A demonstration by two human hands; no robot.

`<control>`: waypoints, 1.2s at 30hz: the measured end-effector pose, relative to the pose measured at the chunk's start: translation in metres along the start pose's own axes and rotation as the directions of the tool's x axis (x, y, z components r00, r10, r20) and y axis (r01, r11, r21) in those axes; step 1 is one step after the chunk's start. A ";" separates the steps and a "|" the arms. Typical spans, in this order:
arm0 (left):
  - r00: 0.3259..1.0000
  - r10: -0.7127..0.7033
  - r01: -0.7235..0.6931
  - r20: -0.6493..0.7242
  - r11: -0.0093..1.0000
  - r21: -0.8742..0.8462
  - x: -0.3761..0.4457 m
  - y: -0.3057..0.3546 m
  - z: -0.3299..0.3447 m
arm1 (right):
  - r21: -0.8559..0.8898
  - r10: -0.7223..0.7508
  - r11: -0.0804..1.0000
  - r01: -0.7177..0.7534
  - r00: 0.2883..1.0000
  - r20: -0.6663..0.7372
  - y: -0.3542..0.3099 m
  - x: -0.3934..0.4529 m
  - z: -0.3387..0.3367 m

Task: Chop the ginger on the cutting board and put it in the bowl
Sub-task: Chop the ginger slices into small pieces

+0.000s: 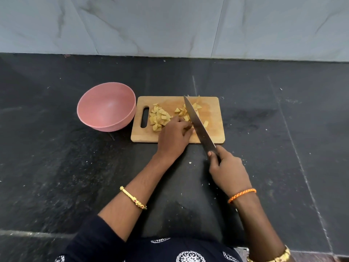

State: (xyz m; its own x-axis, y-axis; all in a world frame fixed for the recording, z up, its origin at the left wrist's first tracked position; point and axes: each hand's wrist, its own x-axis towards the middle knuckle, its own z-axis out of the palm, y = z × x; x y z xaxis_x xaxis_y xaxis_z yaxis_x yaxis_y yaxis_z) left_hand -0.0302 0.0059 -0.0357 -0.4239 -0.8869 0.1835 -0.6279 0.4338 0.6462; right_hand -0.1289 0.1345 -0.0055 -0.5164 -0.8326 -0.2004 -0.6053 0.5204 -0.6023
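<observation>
A wooden cutting board (213, 129) lies on the black counter, its handle slot at the left. Chopped ginger pieces (158, 118) are heaped near the slot, and more pieces (182, 111) lie around the blade at the board's middle. My right hand (225, 168) grips the handle of a long knife (196, 121), whose blade runs diagonally across the board. My left hand (174, 137) rests on the board just left of the blade, its curled fingers on a ginger piece that is mostly hidden. An empty pink bowl (106, 106) stands at the board's left edge.
The black stone counter (56, 157) spreads on all sides, with small crumbs in front of the board. A pale marble wall (170, 25) rises behind it. The counter's front edge is near my body.
</observation>
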 end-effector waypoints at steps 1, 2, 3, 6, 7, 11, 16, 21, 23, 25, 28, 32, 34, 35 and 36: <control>1.000 -0.007 0.007 -0.006 1.000 -0.010 0.000 0.000 0.000 | -0.013 0.009 1.000 -0.009 1.000 -0.014 0.000 0.001 0.004; 1.000 -0.017 0.017 -0.011 1.000 -0.021 0.000 0.001 0.000 | -0.024 0.016 1.000 -0.017 1.000 -0.027 0.000 0.002 0.006; 0.999 -0.029 0.029 -0.016 0.999 -0.032 0.000 0.001 -0.001 | -0.029 0.016 0.999 -0.017 0.999 -0.035 -0.001 0.003 0.008; 0.997 -0.071 0.070 -0.020 0.996 -0.050 -0.001 0.003 -0.002 | 0.010 0.005 1.000 -0.005 0.997 -0.071 -0.002 0.005 0.007; 0.997 -0.082 0.081 -0.017 0.995 -0.053 -0.001 0.003 -0.002 | 0.039 0.016 0.999 -0.012 0.995 -0.094 -0.002 0.005 0.005; 0.994 -0.101 0.099 -0.031 0.994 -0.045 0.000 0.008 -0.003 | 0.145 0.071 0.988 -0.051 0.988 -0.135 0.001 0.008 -0.003; 0.997 -0.036 0.039 -0.072 0.998 0.041 0.013 0.020 0.002 | 0.139 0.091 0.987 -0.080 0.993 -0.076 0.002 0.013 -0.008; 1.000 0.013 -0.011 -0.016 0.992 0.126 0.026 0.021 0.000 | 0.121 0.093 0.989 -0.090 0.995 -0.019 0.001 0.013 -0.009; 0.998 0.049 -0.056 0.050 0.987 0.149 0.029 0.023 -0.003 | 0.107 0.100 0.989 -0.100 0.995 0.007 0.001 0.014 -0.009; 0.995 0.069 -0.081 0.078 0.981 0.174 0.029 0.025 -0.006 | 0.090 0.106 0.990 -0.108 0.994 0.028 -0.001 0.014 -0.008; 0.997 0.036 -0.046 0.065 0.986 0.158 0.026 0.023 -0.005 | 0.051 0.116 0.992 -0.118 0.993 0.037 -0.003 0.015 -0.011; 1.000 0.006 -0.008 0.025 0.995 0.104 0.027 0.022 -0.001 | 0.008 0.113 0.993 -0.114 0.993 0.035 -0.004 0.016 -0.020; 0.999 -0.035 0.033 0.033 0.998 0.057 0.028 0.022 0.001 | -0.015 0.111 0.994 -0.110 0.993 0.049 -0.005 0.017 -0.023; 0.998 -0.059 0.058 0.039 0.998 0.032 0.029 0.020 0.002 | -0.022 0.108 0.994 -0.107 0.993 0.055 -0.005 0.017 -0.024; 0.996 -0.081 0.081 0.041 0.997 0.013 0.030 0.019 0.003 | -0.031 0.104 0.994 -0.102 0.993 0.058 -0.007 0.018 -0.023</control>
State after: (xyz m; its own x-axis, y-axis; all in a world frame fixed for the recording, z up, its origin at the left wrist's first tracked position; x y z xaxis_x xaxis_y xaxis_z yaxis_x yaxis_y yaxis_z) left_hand -0.0570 -0.0119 -0.0201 -0.3983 -0.9118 0.0996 -0.6686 0.3629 0.6490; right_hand -0.1481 0.1205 0.0131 -0.5401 -0.7838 -0.3066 -0.5680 0.6083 -0.5544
